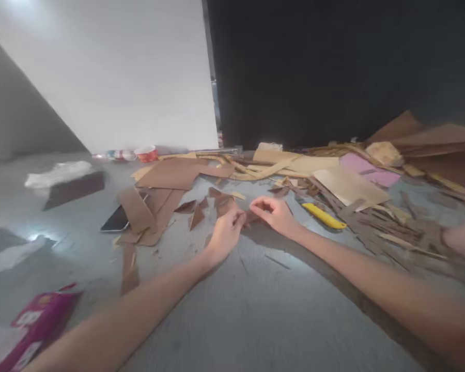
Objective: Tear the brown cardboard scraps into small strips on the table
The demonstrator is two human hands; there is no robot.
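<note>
A folded-looking brown cardboard piece lies on the grey table, just beyond the left hand and seemingly against its fingers. The left fingers curl inward, thumb near forefinger; the right hand, just beside it, bends thumb and forefinger toward each other. Blur hides whether either pinches anything, so one cannot tell. The step in hand looks like close fingertip work on small card; the next move likely calls for a light, steady grip. Loose brown scraps lie to the left, a yellow cutter to the right.
</note>
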